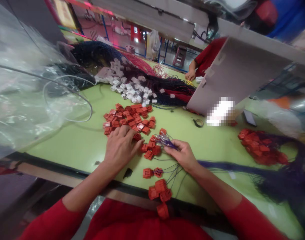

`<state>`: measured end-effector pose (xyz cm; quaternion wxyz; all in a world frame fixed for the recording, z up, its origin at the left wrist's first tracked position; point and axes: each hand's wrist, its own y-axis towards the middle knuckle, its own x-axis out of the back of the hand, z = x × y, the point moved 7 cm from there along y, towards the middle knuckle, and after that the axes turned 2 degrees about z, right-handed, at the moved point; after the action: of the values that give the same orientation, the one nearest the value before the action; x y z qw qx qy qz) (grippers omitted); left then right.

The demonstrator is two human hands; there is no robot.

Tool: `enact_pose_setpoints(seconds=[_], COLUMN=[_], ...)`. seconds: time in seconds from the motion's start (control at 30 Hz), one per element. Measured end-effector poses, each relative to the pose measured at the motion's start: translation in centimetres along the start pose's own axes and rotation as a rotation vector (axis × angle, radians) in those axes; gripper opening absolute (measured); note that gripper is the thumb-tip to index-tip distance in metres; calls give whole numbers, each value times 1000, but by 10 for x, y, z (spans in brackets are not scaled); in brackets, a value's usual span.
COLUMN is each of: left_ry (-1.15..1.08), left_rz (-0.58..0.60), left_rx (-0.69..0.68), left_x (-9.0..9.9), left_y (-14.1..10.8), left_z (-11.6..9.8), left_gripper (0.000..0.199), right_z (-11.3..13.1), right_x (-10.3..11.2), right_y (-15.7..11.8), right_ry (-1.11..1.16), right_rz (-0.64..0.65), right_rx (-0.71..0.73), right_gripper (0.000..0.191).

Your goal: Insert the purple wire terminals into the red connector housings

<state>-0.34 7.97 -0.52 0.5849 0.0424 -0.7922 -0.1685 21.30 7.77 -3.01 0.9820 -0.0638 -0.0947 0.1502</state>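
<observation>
My right hand [183, 154] is closed round a bundle of dark purple wires [171, 144], whose silvery terminal ends point left. My left hand [121, 143] lies over the near edge of a pile of red plastic connector housings [128, 116]. Between its thumb and forefinger sits one red connector housing [136, 136]; the other fingertips are partly hidden. A small group of loose red housings [151, 148] lies between both hands. Below my right hand, wires run to several red housings [160, 189] near the front edge, one hanging over it.
White connectors [133, 90] on dark and red wires lie at the back. Clear plastic sheeting [24, 83] covers the left. Black tape [198, 123], a phone [249, 118] and bundled red housings [261, 146] are to the right. Behind a grey panel [239, 73], another person's hand [190, 74] shows.
</observation>
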Motion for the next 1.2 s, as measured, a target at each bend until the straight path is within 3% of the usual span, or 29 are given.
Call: enact_pose_setpoints(seconds=[0.1,0.2,0.33,0.43,0.57,0.77,1.2], left_ry=[150,114,-389,-787,-966,-1049,-940], left_rz=[61,53,-40,-1,64,50,-10], left_rx=[-18,-24,-67,-21,22,-32,-172], left_x=[-8,-10,2,3,-3,-3,7], left_y=[10,12,4,-7,-19,-21,-23], left_z=[3,6,5,1,-12,-22,-29], left_gripper=[27,22,22,28,28,25,25], right_z=[-1,-2,5,14,22,21,17], right_x=[0,0,1,1,-1,-2,-2], right_y=[3,2,-1,-5,-9,-9,-8], right_ry=[51,58,36,18,-9,-43,-98], right_rz=[-24,-28,-33,-6,21,43,72], right_rx=[-12,-29,-32,-24,-17,-10,9], right_gripper=[28,28,27,25,24,21,20])
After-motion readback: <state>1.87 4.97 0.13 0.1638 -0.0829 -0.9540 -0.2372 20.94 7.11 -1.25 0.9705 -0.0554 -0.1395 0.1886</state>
